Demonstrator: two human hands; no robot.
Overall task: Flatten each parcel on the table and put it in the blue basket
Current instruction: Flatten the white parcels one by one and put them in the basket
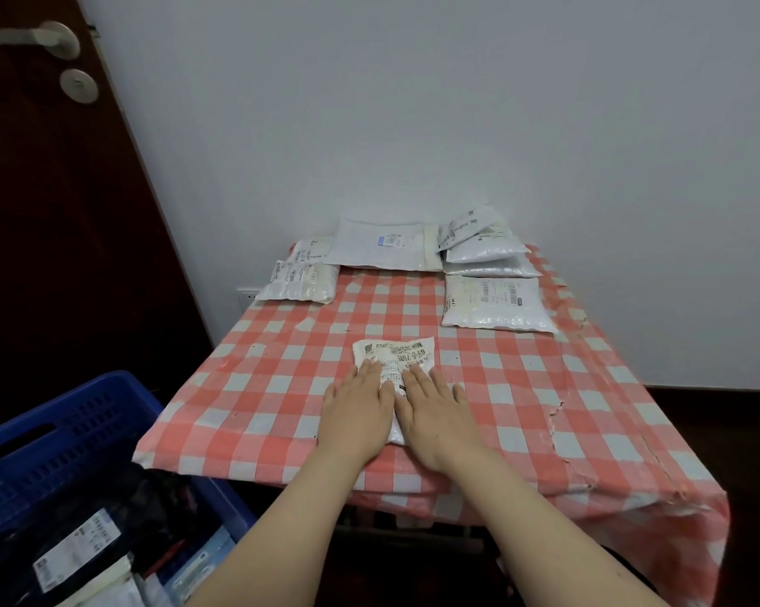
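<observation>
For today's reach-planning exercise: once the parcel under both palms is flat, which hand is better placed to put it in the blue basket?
Likely the left hand: both hands press the white parcel, but the blue basket stands to the left, farther from the right hand.

White parcels [494, 302]; red-and-white checked tablecloth [544, 387]; blue basket [62, 414].

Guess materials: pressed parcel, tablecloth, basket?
Pressed parcel: likely thin white plastic mailer film, creased and slightly shiny, with a printed paper label. Tablecloth: probably a plastic-coated sheet, red-and-white check; its right edge looks cracked and torn rather than frayed. Blue basket: rigid moulded plastic, slotted walls, matte.
</observation>
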